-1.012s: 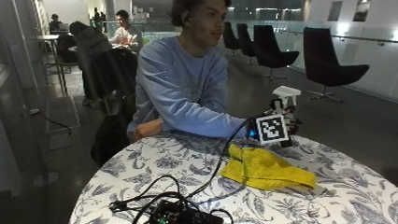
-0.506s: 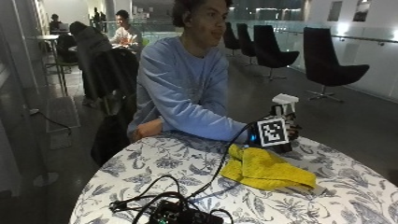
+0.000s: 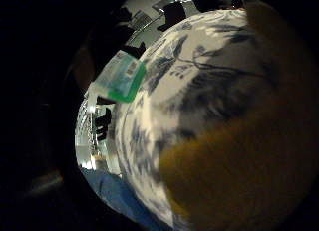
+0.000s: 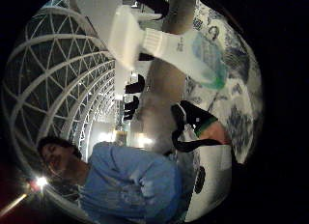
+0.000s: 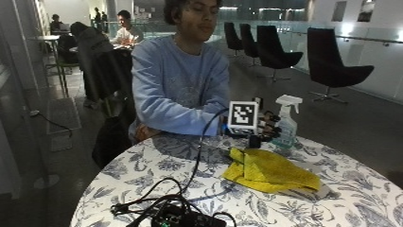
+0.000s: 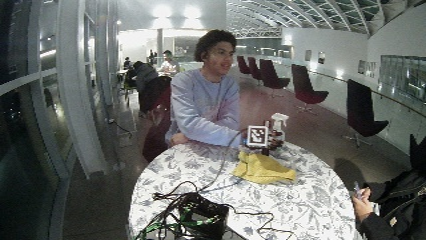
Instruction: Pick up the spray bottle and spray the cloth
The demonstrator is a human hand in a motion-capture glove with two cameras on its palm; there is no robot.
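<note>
A clear spray bottle (image 5: 288,124) with a white trigger head and greenish liquid stands upright on the flower-patterned table (image 5: 157,165), at its far side. My gloved right hand (image 5: 268,130) hovers just beside it, on the person's side, fingers loosely curled and holding nothing. The thumb side palm view shows the whole bottle (image 4: 178,48) a short way off from the palm. Its base (image 3: 119,76) shows on the table in the little finger side view. A crumpled yellow cloth (image 5: 271,172) lies on the table just in front of the hand and close under the palm (image 3: 249,171).
A black device (image 5: 182,218) with tangled cables sits at the table's near edge, and one cable runs up to the hand. The person's bare left forearm (image 5: 146,132) rests at the far left edge of the table.
The hand held the bottle raised a second ago. The bottle now stands on the table, and the hand has let go and drawn back toward the person.
</note>
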